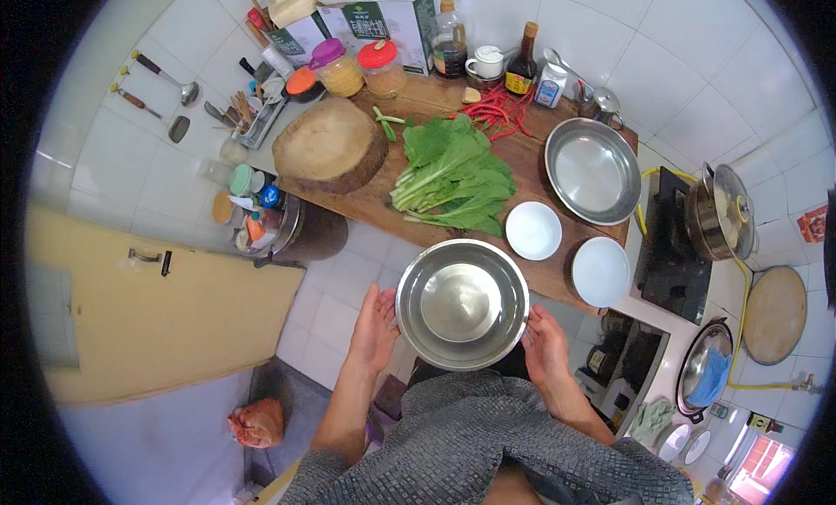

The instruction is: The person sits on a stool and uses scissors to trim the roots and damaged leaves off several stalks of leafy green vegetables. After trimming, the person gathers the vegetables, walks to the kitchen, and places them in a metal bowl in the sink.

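Between my hands is a round stainless steel basin [461,302], held level in front of my body at the near edge of the wooden table. It looks to have clear liquid in it, though I cannot be sure. My left hand [377,329] grips its left side, and my right hand [543,340] its right side; the fingers are partly hidden beneath it. Just beyond the basin, leafy green vegetables [455,175] lie on the wooden table [366,208]. Two white bowls, one nearer the middle [533,231] and one at the right corner [601,272], stand beside them.
A larger steel basin [593,171] sits at the table's right end. Red chillies [499,110] and a round wooden chopping block [330,142] lie farther back, before bottles and jars. To the right, a lidded steamer pot [718,211] stands on a black gas stove [673,257].
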Demonstrator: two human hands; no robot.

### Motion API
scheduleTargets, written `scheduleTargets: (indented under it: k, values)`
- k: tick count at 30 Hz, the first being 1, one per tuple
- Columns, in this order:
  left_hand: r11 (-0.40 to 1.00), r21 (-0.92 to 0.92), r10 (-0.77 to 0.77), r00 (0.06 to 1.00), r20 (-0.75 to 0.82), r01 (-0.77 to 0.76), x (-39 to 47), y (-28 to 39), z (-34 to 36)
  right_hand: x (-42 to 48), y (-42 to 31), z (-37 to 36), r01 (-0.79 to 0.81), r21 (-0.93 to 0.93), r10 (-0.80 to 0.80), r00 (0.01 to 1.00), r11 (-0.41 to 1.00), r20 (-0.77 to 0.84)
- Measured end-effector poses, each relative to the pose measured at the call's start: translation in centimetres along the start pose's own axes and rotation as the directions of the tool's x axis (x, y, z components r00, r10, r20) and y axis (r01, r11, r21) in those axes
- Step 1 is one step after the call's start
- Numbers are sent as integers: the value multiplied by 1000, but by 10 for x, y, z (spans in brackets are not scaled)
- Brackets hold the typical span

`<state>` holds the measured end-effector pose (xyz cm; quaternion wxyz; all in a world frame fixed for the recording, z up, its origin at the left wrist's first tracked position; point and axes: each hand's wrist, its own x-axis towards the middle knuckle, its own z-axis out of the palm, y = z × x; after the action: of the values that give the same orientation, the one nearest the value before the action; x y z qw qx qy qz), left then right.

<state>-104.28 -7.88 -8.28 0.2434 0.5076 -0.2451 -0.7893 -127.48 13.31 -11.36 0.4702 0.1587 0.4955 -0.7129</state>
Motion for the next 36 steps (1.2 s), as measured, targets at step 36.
scheduleTargets:
  k: [36]
  values:
    - [931, -315, 215, 975, 60, -186, 155, 380, -109, 181, -6, 467, 49, -290, 55, 939, 956, 340]
